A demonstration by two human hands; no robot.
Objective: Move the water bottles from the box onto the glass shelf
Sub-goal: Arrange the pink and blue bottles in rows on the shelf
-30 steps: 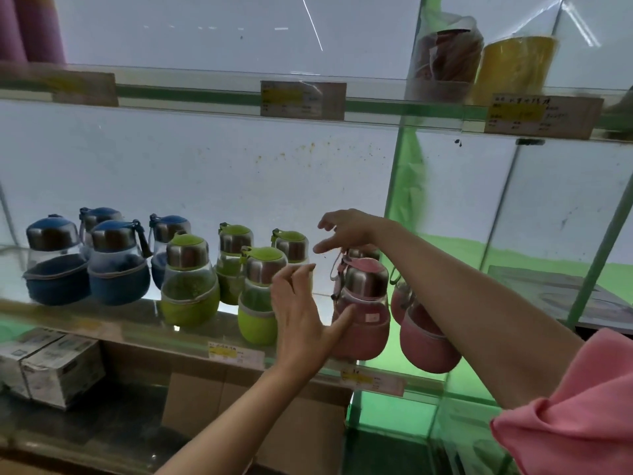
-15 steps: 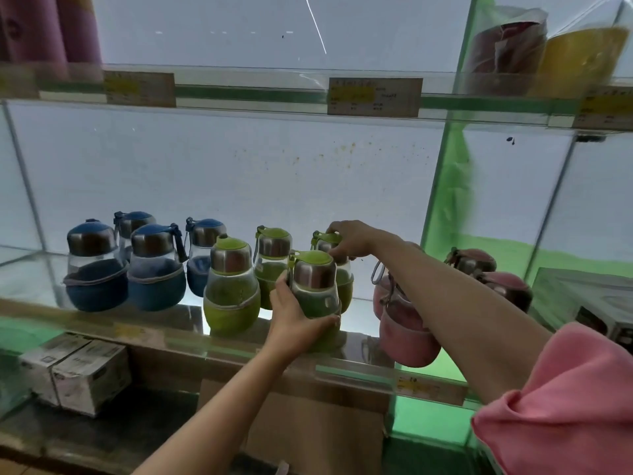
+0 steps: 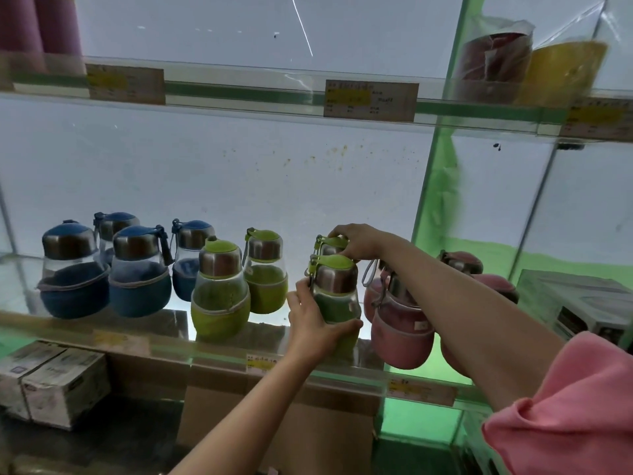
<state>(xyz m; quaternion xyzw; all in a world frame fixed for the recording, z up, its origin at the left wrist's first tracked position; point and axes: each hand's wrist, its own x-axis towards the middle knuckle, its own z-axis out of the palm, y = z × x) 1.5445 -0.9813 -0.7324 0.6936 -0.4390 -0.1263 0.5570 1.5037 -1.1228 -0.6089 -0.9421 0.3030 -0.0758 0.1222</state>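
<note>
Small glass water bottles with steel caps stand on the glass shelf [image 3: 102, 329]: several blue ones [image 3: 73, 270] at the left, green ones [image 3: 221, 289] in the middle, pink ones [image 3: 400, 323] at the right. My left hand [image 3: 313, 323] is wrapped around the body of a front green bottle [image 3: 334, 289] at the shelf's front edge. My right hand [image 3: 359, 240] reaches over it and grips the lid of the green bottle [image 3: 329, 246] right behind. My right forearm hides part of the pink bottles.
A higher glass shelf [image 3: 239, 94] with price labels carries pink cylinders at the left and wrapped red and yellow items [image 3: 534, 63] at the right. Small white cartons [image 3: 54, 382] lie on the level below. A brown cardboard box [image 3: 274, 416] stands under the shelf. A boxed item [image 3: 582, 306] sits far right.
The view has shifted left. My left hand went from beside a pink bottle to holding the front green one. My right hand moved from above the pink bottles onto the rear green lid.
</note>
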